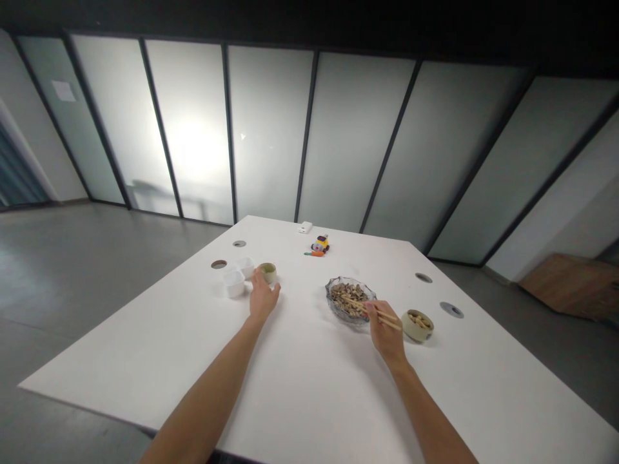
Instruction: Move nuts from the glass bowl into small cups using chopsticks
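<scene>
My right hand [387, 332] grips a pair of wooden chopsticks [389, 319], and their tips reach into a clear glass bowl [339, 310]. The bowl holds many small brown striped pieces [351, 293] that look like sunflower seeds. Just right of that hand stands a pale green bowl [416, 332] with a few light-coloured pieces inside. On the left, my left hand [264, 298] is at the near side of a small green bowl [269, 276], thumb and fingers apart; whether it touches the bowl I cannot tell. Two white plastic containers [235, 284] sit to its left.
Toward the far end of the white table [300, 380] are a yellow toy vehicle [320, 243], a small orange object [316, 254] and a white box-like item [305, 227]. Round holes [219, 264] pierce the tabletop near both sides. Frosted glass panels [271, 135] stand behind.
</scene>
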`<state>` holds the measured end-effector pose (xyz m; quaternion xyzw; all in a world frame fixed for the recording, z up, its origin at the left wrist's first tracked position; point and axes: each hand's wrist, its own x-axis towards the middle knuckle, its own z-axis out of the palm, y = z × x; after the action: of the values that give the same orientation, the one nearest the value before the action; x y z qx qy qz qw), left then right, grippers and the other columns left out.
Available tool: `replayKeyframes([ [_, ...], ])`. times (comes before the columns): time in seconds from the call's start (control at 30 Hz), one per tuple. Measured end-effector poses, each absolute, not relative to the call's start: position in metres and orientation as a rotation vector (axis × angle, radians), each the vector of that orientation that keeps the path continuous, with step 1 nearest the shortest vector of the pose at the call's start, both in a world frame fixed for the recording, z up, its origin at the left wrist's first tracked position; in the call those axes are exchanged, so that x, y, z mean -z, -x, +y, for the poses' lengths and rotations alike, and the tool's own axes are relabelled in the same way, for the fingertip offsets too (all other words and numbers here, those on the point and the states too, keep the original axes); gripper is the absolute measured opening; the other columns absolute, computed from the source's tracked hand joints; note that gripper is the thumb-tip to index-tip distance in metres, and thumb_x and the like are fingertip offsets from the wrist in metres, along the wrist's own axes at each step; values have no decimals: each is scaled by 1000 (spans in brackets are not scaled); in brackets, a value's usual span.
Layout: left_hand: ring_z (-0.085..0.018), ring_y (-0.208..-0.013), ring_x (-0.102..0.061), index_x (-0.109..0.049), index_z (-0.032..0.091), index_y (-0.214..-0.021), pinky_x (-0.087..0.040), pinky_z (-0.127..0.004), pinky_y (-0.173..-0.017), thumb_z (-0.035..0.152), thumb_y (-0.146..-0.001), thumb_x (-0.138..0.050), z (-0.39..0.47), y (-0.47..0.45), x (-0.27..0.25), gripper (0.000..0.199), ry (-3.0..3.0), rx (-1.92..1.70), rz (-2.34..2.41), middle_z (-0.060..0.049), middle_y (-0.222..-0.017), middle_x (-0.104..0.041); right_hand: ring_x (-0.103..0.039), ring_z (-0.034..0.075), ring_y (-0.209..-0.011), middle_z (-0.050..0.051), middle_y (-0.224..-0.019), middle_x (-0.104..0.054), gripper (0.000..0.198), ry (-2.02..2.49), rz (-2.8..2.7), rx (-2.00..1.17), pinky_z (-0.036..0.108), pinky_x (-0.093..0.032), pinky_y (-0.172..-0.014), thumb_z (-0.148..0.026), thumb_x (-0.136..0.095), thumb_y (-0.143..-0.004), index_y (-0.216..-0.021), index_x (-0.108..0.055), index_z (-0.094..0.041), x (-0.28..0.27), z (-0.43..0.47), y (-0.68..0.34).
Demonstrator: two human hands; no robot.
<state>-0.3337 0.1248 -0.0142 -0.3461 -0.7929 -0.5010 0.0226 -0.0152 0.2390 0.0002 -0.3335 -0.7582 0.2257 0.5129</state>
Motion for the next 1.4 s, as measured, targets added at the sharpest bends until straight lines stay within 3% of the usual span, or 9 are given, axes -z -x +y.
replayKeyframes([
  [0.27, -33, -134, -62, -33, 24, -157, -57, -45, -102, 26, -90, -66, 122, 335, 8, 75, 1088, 1460, -2541, -18, -168, -39, -69, 25, -85, 9, -89, -74, 56, 836, -1762, -486, 40, -55, -81, -71, -48, -100, -87, -74, -23, -1, 235, 15],
  [0.43, -31, -118, -72, -44, 21, -148, -57, -46, -99, 26, -90, -65, 123, 335, 8, 61, 1054, 1425, -2613, -22, -171, -30, -67, 25, -84, 9, -86, -73, 61, 880, -1741, -437, 40, -53, -79, -75, -45, -98, -83, -73, -22, -3, 233, 16],
  [0.57, -32, -122, -70, -49, 20, -139, -57, -46, -98, 24, -91, -63, 125, 335, 8, 50, 1048, 1422, -2611, -22, -171, -31, -67, 25, -85, 9, -87, -73, 60, 887, -1745, -434, 39, -53, -80, -73, -45, -99, -83, -73, -22, -2, 234, 15],
  [0.77, -34, -132, -64, -52, 20, -128, -57, -46, -99, 24, -92, -62, 125, 335, 6, 38, 1049, 1446, -2574, -21, -163, -42, -66, 24, -83, 8, -84, -73, 59, 884, -1754, -428, 38, -52, -79, -72, -45, -99, -82, -73, -23, -4, 233, 15],
  [0.97, -30, -117, -69, -53, 22, -122, -57, -42, -93, 31, -95, -63, 121, 331, 2, 30, 1058, 1451, -2554, -16, -141, -61, -67, 25, -86, 8, -86, -74, 62, 877, -1759, -440, 39, -52, -80, -74, -43, -99, -83, -74, -23, -2, 234, 15],
  [1.4, -25, -100, -71, -57, 26, -112, -51, -34, -81, 46, -93, -70, 115, 319, -7, 30, 1185, 1396, -2660, -7, -117, -74, -66, 25, -84, 8, -85, -73, 65, 890, -1774, -458, 39, -52, -78, -78, -43, -98, -82, -73, -23, -1, 233, 14],
])
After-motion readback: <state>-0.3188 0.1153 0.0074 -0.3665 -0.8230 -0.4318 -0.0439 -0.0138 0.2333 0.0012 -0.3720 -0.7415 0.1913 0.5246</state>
